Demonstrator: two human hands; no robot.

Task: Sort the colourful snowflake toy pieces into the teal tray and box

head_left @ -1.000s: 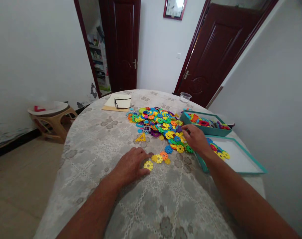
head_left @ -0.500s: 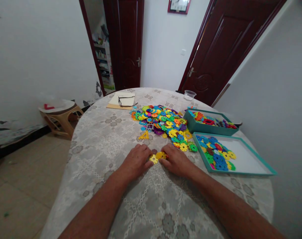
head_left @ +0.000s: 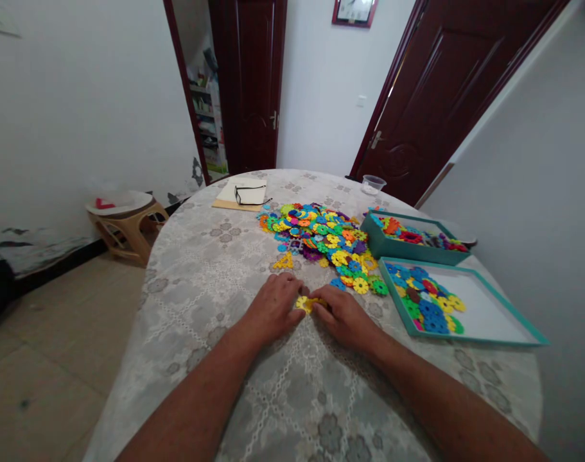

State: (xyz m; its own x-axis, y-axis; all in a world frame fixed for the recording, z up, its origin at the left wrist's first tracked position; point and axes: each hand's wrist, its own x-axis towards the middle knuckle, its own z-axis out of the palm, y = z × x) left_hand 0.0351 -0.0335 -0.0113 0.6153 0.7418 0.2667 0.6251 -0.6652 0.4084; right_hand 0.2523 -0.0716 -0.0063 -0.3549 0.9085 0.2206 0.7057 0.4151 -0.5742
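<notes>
Low over the patterned tablecloth, my left hand (head_left: 279, 303) pinches a yellow notched plastic disc (head_left: 302, 304) between thumb and fingers. Facing it, my right hand (head_left: 343, 313) is closed on a second yellow disc (head_left: 317, 301), tilted and partly covered by my fingers. The two discs meet between my hands; whether their notches are joined I cannot tell. Beyond my hands lies a heap of colourful notched discs (head_left: 321, 231), with a yellow triangular piece (head_left: 283, 260) just in front of it.
To the right, a teal box (head_left: 408, 251) holds more pieces, and its shallow teal lid (head_left: 504, 292) holds several discs. Glasses (head_left: 251, 195) rest on a notebook (head_left: 225, 194) at the back left. A clear plastic cup (head_left: 372, 185) stands near the far edge of the table.
The right-hand yellow disc has turned from lying nearly flat to more edge-on against the left one. The whole view has shifted slightly.
</notes>
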